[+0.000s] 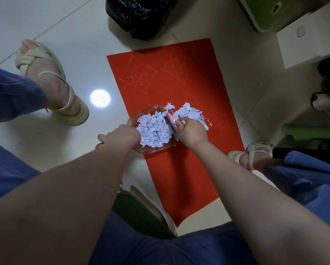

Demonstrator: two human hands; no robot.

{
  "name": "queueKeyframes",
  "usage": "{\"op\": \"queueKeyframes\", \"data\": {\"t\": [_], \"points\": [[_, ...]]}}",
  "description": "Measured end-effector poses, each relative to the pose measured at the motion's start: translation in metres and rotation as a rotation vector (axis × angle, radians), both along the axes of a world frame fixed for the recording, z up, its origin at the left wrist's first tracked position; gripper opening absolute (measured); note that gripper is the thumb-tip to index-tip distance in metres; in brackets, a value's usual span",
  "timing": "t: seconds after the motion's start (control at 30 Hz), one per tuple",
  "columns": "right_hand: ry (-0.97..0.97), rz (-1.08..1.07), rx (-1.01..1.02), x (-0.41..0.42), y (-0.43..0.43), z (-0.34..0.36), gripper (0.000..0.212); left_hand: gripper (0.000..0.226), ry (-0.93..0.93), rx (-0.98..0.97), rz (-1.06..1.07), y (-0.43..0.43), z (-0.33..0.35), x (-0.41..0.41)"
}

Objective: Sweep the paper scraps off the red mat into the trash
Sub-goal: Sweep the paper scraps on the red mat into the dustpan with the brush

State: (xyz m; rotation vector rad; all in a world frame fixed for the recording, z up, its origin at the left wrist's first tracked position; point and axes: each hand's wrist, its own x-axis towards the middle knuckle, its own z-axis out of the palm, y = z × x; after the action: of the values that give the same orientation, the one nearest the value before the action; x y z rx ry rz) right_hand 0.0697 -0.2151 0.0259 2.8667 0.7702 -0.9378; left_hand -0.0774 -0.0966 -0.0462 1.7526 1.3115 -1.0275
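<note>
While my left hand (122, 136) grips clear plastic tray (139, 116) of pale paper scraps (154, 129) on red felt mat (179, 178), my right hand (190, 131) pinches slim pink tool (170, 118). Risk: overfull tray spills before black trash bag (141, 16).

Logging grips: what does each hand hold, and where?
Left hand grips the clear tray by its near-left rim; right hand grips a pink tool by its near end.

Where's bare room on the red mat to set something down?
Two bare patches of red mat: the far end, between the paper scraps and the black trash bag, and the near end, this side of the clear tray. Crowded mid-mat: scraps, tray, left hand, right hand gripping a pink tool.
</note>
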Motion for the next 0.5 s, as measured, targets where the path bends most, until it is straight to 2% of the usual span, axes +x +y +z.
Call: {"op": "queueKeyframes", "data": {"t": [0.13, 0.23, 0.37, 0.5], "points": [[0.011, 0.085, 0.004, 0.003, -0.007, 0.005, 0.028, 0.057, 0.014, -0.004, -0.004, -0.001, -0.002, 0.001], [-0.059, 0.148, 0.021, 0.008, -0.007, 0.013, 0.03, 0.056, 0.01, -0.011, -0.005, 0.0, 0.0, 0.001], [-0.19, 0.095, 0.083, 0.018, 0.007, 0.026, 0.037, 0.057, 0.033, -0.021, -0.003, 0.003, 0.006, -0.001], [-0.193, 0.055, 0.096, 0.028, 0.03, 0.024, 0.039, 0.053, 0.085, 0.006, 0.006, 0.005, 0.01, -0.008]]}}
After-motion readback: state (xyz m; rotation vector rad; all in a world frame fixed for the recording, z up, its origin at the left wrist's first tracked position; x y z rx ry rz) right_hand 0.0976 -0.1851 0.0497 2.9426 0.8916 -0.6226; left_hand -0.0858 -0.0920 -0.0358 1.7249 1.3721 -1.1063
